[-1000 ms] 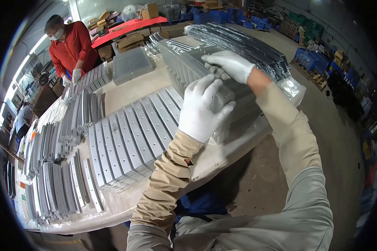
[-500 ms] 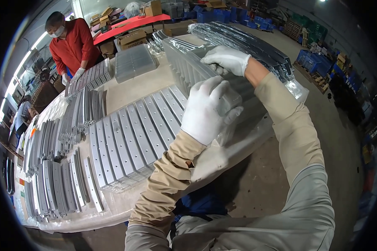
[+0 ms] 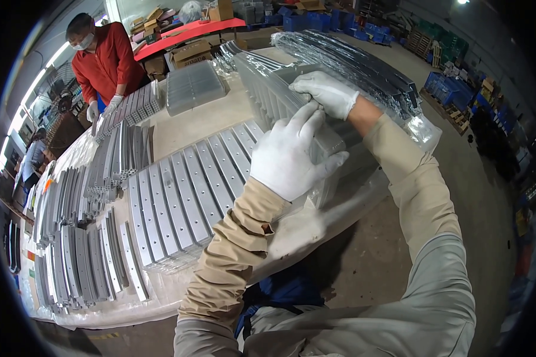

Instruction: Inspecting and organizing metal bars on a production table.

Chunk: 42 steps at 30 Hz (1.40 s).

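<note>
Left hand [image 3: 294, 156]: fingers bent over the near end of the stack, thumb sticking out; can't tell from my feed if it's actually gripping.
Right hand [image 3: 327, 95]: fingertips bunched at the top rim, just past the left. Pinching or only touching? Can't tell.
Clear trays [image 3: 266, 95]: stacked under both hands, near the tabletop [image 3: 175, 132] edge. My worry: thin nested plastic plus slick gloves, so a hard tug could drag several up together or crack a rim.
Strips [image 3: 187, 191]: rowed up just left of the stack; if it tips that way, I'd expect them to get scuffed or knocked crooked.
Wrapped bundle [image 3: 351, 65]: right behind the right hand, so a wide elbow swing might snag its film.
</note>
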Each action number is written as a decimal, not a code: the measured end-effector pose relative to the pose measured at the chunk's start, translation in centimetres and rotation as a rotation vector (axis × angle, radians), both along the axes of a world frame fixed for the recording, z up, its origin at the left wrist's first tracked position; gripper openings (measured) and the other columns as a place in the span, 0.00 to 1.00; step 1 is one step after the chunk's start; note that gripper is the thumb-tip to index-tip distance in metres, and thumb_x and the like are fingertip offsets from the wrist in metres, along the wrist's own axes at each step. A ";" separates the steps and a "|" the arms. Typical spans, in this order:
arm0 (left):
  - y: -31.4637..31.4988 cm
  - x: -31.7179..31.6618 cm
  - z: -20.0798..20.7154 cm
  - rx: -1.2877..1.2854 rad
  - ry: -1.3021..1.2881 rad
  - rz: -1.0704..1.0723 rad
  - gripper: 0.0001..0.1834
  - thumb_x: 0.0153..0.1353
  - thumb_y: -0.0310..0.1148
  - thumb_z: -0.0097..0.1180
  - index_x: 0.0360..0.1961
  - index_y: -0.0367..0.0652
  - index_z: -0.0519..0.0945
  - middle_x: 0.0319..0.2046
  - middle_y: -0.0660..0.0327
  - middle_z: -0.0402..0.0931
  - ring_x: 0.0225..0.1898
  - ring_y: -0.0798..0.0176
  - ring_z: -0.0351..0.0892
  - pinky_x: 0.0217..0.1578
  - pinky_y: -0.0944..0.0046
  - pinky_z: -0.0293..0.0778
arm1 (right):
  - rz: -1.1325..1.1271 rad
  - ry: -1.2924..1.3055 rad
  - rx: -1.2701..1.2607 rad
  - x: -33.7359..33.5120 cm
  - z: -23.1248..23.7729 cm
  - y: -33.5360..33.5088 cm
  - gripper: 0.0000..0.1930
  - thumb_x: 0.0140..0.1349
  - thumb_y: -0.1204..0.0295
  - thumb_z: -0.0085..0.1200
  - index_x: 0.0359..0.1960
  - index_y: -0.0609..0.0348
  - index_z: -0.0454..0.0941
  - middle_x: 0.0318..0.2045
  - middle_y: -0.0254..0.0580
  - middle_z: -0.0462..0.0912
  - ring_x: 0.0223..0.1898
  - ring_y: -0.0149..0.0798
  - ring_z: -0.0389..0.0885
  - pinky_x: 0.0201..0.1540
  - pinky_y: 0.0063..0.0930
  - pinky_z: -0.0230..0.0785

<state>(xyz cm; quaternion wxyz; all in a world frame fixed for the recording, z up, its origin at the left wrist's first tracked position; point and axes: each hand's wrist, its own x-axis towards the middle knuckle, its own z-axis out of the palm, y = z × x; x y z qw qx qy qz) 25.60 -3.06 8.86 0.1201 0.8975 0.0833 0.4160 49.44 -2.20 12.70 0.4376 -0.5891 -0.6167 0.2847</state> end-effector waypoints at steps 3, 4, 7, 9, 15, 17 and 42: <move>0.0 -0.3 0.0 0.005 0.019 0.000 0.40 0.56 0.56 0.68 0.61 0.37 0.77 0.63 0.51 0.72 0.53 0.45 0.78 0.54 0.51 0.79 | 0.056 0.361 -0.142 0.0 0.4 -1.2 0.15 0.74 0.63 0.50 0.29 0.55 0.80 0.24 0.29 0.74 0.20 0.23 0.67 0.22 0.17 0.59; -0.1 0.1 -0.2 -0.002 -0.002 -0.018 0.39 0.56 0.55 0.68 0.61 0.37 0.77 0.63 0.51 0.72 0.54 0.44 0.78 0.55 0.51 0.78 | -0.030 0.275 -0.094 -0.3 0.4 -1.6 0.15 0.74 0.63 0.50 0.29 0.55 0.80 0.24 0.29 0.75 0.20 0.22 0.67 0.22 0.17 0.58; 0.1 1.3 -0.1 -0.015 -0.045 -0.060 0.39 0.57 0.55 0.69 0.60 0.36 0.77 0.63 0.51 0.73 0.55 0.43 0.78 0.57 0.51 0.77 | -0.207 0.101 0.002 -1.3 1.1 -3.0 0.15 0.73 0.62 0.50 0.29 0.54 0.79 0.24 0.29 0.75 0.20 0.22 0.67 0.22 0.16 0.58; 0.4 1.9 0.0 -0.052 -0.050 -0.110 0.40 0.55 0.54 0.70 0.60 0.36 0.77 0.63 0.50 0.73 0.56 0.42 0.77 0.58 0.50 0.76 | -0.222 0.085 -0.048 -2.5 2.9 -4.6 0.16 0.72 0.60 0.53 0.28 0.56 0.79 0.24 0.28 0.76 0.20 0.22 0.68 0.22 0.17 0.58; 0.9 1.8 0.4 -0.190 -0.034 -0.246 0.43 0.50 0.52 0.75 0.61 0.36 0.76 0.63 0.48 0.72 0.59 0.40 0.76 0.61 0.50 0.74 | -0.157 -0.050 -0.159 -1.7 3.6 -8.3 0.16 0.73 0.59 0.52 0.30 0.53 0.80 0.25 0.27 0.78 0.22 0.21 0.70 0.22 0.15 0.59; 1.0 2.1 0.3 -0.155 -0.015 -0.242 0.44 0.48 0.50 0.77 0.61 0.36 0.76 0.63 0.48 0.72 0.60 0.41 0.75 0.61 0.50 0.74 | -0.147 -0.029 -0.141 -2.0 3.5 -8.1 0.16 0.73 0.58 0.53 0.30 0.55 0.80 0.24 0.27 0.77 0.22 0.21 0.70 0.22 0.16 0.60; 9.6 3.6 0.5 0.485 -0.101 -0.051 0.22 0.58 0.32 0.62 0.55 0.46 0.79 0.54 0.57 0.78 0.56 0.49 0.77 0.58 0.51 0.75 | 0.051 0.048 -0.086 0.0 0.4 1.5 0.12 0.70 0.65 0.51 0.30 0.54 0.81 0.21 0.25 0.72 0.17 0.21 0.63 0.18 0.20 0.52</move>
